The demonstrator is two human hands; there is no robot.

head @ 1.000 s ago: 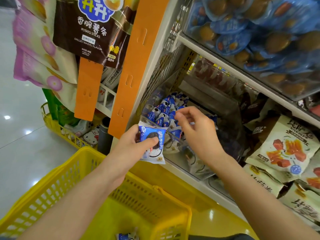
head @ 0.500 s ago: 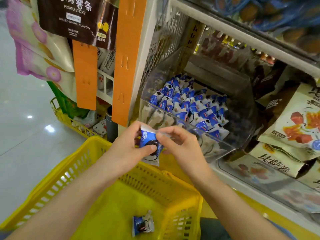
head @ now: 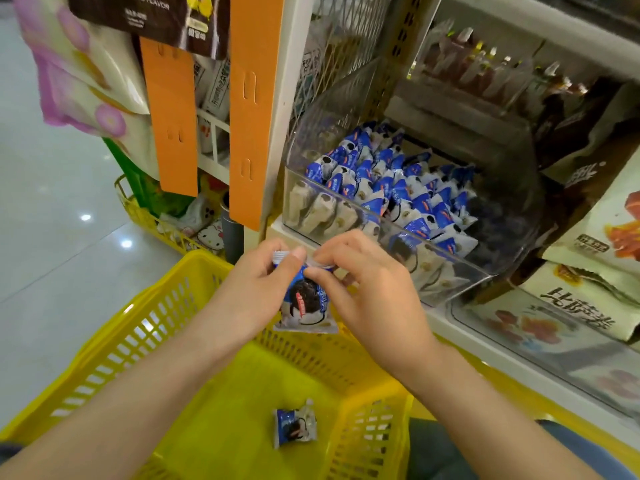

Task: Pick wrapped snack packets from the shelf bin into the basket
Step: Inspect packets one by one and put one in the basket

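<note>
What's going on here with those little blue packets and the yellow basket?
A person is picking snacks from a store shelf. The left hand and the right hand together grip one blue-and-white snack packet near its top, holding it above the yellow basket. A second packet of the same kind already lies on the basket floor. The clear shelf bin just beyond the hands holds many more.
</note>
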